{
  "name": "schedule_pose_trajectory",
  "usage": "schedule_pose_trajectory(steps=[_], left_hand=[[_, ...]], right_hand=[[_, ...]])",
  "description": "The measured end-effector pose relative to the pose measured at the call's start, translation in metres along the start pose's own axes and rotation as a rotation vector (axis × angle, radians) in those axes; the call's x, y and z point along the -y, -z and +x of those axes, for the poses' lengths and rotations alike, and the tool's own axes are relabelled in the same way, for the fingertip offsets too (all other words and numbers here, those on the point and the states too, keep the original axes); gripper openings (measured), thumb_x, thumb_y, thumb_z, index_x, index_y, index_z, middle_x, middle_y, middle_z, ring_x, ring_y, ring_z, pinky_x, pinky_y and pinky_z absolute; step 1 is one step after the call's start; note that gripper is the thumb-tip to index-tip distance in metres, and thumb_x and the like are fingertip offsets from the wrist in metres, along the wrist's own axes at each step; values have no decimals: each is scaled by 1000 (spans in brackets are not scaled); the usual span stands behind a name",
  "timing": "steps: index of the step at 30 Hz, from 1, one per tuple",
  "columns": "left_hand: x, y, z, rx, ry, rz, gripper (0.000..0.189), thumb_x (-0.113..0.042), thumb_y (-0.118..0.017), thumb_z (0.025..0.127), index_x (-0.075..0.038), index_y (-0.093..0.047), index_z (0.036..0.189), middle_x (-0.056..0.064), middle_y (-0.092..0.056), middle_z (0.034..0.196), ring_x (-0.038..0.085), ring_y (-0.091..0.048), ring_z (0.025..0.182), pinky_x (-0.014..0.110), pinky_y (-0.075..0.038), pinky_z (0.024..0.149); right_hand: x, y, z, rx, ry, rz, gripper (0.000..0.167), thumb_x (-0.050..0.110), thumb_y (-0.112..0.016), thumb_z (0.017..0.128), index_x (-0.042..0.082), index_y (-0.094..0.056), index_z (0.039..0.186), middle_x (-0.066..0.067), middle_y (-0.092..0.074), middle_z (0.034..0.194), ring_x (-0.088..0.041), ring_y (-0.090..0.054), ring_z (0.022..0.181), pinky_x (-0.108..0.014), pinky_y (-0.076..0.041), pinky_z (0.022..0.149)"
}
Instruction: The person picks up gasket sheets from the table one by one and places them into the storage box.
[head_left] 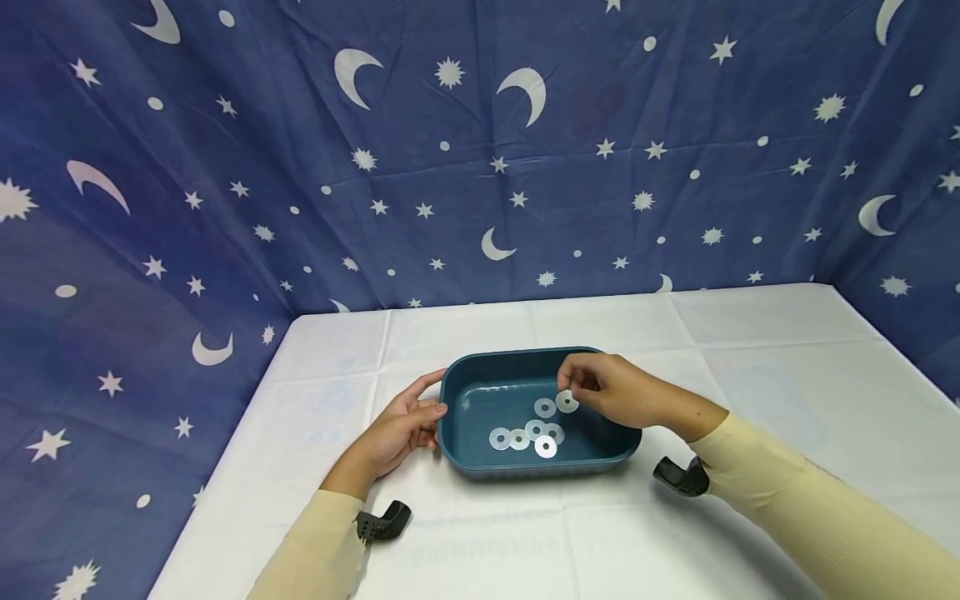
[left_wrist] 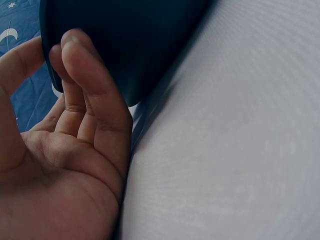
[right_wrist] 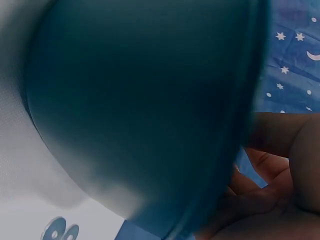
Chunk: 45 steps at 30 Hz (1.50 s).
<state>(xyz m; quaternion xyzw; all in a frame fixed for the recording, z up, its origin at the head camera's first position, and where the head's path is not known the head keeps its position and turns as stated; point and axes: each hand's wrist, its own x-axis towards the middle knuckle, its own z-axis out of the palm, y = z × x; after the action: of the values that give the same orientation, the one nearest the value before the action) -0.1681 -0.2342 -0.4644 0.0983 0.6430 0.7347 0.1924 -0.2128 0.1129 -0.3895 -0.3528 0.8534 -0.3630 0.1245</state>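
A dark teal plastic tub [head_left: 480, 467] with rounded corners stands on the white cloth. Several flat silver washers [head_left: 546, 447] lie loose on its floor, some overlapping. At the tub's left end, my left hand [head_left: 396, 433] holds the wall, thumb at the rim and other fingers along the outside; the left wrist view has its palm [left_wrist: 65, 165] beside the dark wall. My right hand [head_left: 618, 392] reaches over the tub's right side, thumb and forefinger pinching one washer [head_left: 567, 402]. The tub's outer wall [right_wrist: 140, 100] blocks those fingertips in the right wrist view.
The white cloth [head_left: 480, 550] has creases and faint printing. A dark blue curtain [head_left: 450, 167] with white moons and stars hangs behind and at the sides. Black wrist mounts [head_left: 384, 522] sit on both cream sleeves.
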Motion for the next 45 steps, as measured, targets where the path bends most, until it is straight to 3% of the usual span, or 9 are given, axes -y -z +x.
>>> schedule_pose_trajectory(steps=[23,34,45], left_hand=[[0,0,0,0,0,-1,68,-11,-55,101,-18,-20,159,-3,-62,84,7,-59,61,20,-52,56],[0,0,0,0,-2,0,68,-11,-55,101,-17,-20,159,-3,-62,83,7,-59,61,20,-51,56],[-1,0,0,-9,10,7,69,-13,-56,100,-18,-21,159,-3,-62,83,8,-58,61,20,-51,56]], right_hand=[[-13,-21,23,94,-90,-97,17,-7,-56,93,8,-65,94,-4,-63,82,-12,-54,71,-23,-48,63],[-12,-28,24,74,-130,-191,16,-7,-61,89,9,-65,91,-1,-62,76,-10,-54,67,-21,-46,61],[-12,-32,22,34,-106,-256,13,-5,-64,89,8,-64,92,1,-60,70,-9,-52,63,-21,-45,57]])
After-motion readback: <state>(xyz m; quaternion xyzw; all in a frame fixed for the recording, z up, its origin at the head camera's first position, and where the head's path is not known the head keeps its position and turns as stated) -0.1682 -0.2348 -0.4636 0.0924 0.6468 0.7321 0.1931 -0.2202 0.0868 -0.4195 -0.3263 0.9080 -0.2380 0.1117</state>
